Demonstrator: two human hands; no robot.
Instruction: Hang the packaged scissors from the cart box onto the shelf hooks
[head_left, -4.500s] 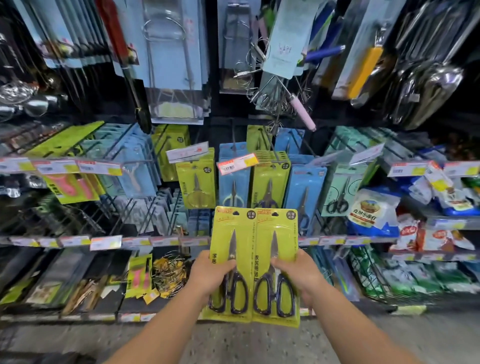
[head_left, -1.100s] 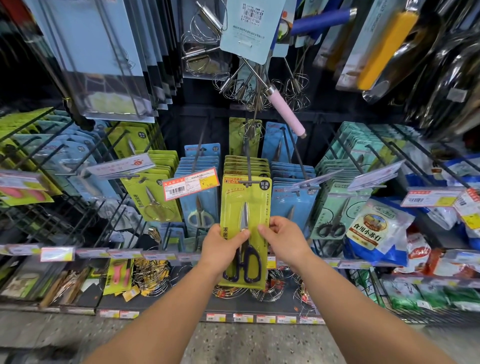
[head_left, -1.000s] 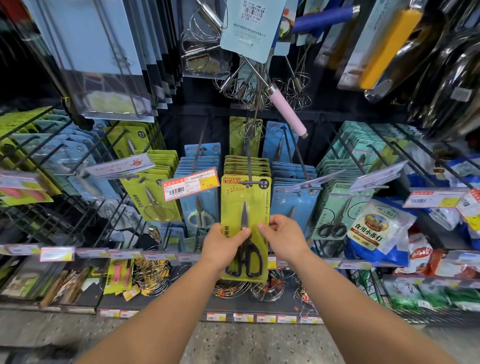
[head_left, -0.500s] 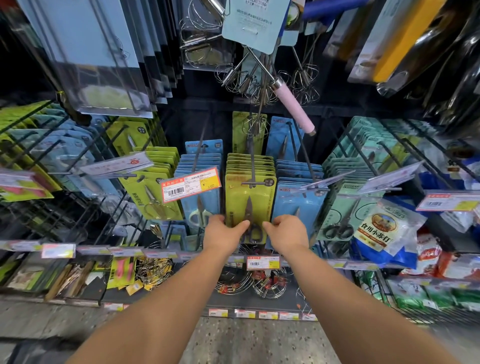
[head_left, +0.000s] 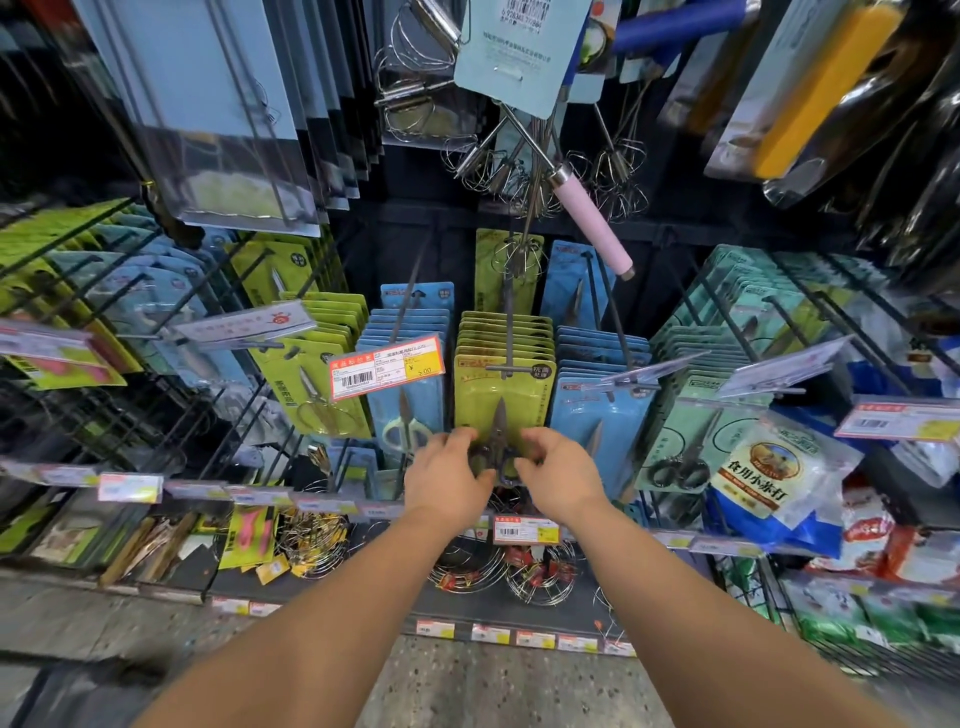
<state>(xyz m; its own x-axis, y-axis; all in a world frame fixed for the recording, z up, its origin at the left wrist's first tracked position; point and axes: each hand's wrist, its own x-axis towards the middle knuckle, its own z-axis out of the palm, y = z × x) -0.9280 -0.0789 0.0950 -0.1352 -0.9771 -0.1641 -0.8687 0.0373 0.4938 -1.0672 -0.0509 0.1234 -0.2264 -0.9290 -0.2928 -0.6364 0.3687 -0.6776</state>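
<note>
Head view, near to far. Two bare forearms run up from 6 o'clock and meet at frame centre. Left hand (head_left: 448, 480) and right hand (head_left: 560, 478) both have their fingers curled onto the lower part of a yellow scissors pack (head_left: 503, 400), one on each side edge, thumbs toward the black handles between them. Neither hand is spread wide; each grips the card.

The pack sits at the front of a row of matching yellow packs (head_left: 506, 332) at 12 o'clock from the hands. Its top hole looks threaded on the centre hook (head_left: 508, 338), whose crossbar tip lies across the card's upper edge. Blue scissors packs (head_left: 410, 395) hang just beside it at 9 o'clock, more blue ones (head_left: 602, 415) at 3 o'clock.

Step in hand, as I read it: seating this pack on the hook and squaring it against the stack. Next move calls for letting go without tugging the card forward, then going back to the cart box for another pack.

Hard to make out:
- Cart box not in frame.
- Hole and wire contact too small to confirm; pack may rest on the tip only.
- Scissor handles mostly covered by the fingers.
- Price tag (head_left: 387, 366) print is unreadable except a rough figure.
- Whisks (head_left: 524, 171) overhead at 12 o'clock hang in front of the hook's rear end.
- Frame edges blurred and bent.
</note>
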